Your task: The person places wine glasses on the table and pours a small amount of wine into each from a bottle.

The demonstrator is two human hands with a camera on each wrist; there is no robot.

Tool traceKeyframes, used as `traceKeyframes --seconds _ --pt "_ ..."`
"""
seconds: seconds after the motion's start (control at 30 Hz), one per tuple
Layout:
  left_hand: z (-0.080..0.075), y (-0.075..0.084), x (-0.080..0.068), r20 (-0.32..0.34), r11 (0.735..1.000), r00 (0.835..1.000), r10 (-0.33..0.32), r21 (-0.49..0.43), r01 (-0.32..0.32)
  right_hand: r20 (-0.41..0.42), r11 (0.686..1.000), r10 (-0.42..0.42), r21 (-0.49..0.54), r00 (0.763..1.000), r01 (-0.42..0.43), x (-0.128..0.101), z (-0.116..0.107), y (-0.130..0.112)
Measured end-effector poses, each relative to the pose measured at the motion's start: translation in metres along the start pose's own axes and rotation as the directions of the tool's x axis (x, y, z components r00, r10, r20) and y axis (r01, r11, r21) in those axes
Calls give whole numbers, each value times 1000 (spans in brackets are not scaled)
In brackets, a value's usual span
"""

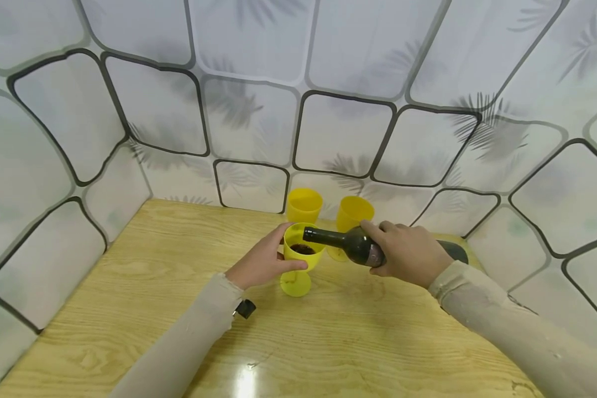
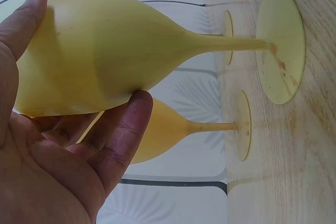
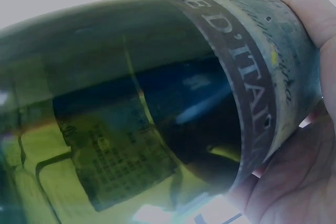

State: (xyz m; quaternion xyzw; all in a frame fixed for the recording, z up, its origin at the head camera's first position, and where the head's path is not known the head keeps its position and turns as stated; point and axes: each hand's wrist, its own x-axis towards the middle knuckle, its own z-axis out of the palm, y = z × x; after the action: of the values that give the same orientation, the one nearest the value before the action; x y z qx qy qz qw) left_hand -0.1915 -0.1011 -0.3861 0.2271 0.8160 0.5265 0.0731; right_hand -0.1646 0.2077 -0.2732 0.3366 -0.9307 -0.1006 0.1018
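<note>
Over the front goblet (image 1: 312, 260), the right hand (image 1: 405, 254) holds the bottle (image 1: 360, 246) tilted, fingers clamped round it; the left hand (image 1: 263, 261) clasps the goblet. Pouring seems underway, next calling for steady aim.

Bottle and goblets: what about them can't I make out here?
Head: middle of the bottle, hidden by the right hand.
Head: stem of the left rear goblet, behind the held goblet.
Left wrist: most of the bottle, cut off by the top edge.
Right wrist: label script, too blurred.

The bottle (image 1: 356, 245) in the right fingers (image 1: 373, 231) is glossy glass. The goblet (image 2: 115, 51) in the left fingers (image 2: 132, 124) looks smooth plastic, the tabletop (image 1: 338, 337) below glossy wood.
</note>
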Motion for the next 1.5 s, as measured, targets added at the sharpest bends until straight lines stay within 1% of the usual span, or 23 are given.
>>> traceKeyframes --seconds 0.4,0.87,1.13,1.37,1.5 --pt "0 1 -1 -5 1000 1000 19 1 -19 -35 1000 -14 -22 999 14 1 -1 -1" --pt "0 0 0 -13 1000 1000 -6 18 6 -83 998 -40 -50 996 36 6 -1 0" --pt "1 -1 -1 -9 1000 1000 -25 11 25 -65 999 -33 -41 997 31 7 1 0" --pt "0 -1 0 -4 1000 1000 4 3 -4 -60 999 -33 -39 998 31 7 1 0" --pt "1 -1 0 2 1000 1000 9 -16 -9 -44 999 -24 -30 999 23 7 0 -1"
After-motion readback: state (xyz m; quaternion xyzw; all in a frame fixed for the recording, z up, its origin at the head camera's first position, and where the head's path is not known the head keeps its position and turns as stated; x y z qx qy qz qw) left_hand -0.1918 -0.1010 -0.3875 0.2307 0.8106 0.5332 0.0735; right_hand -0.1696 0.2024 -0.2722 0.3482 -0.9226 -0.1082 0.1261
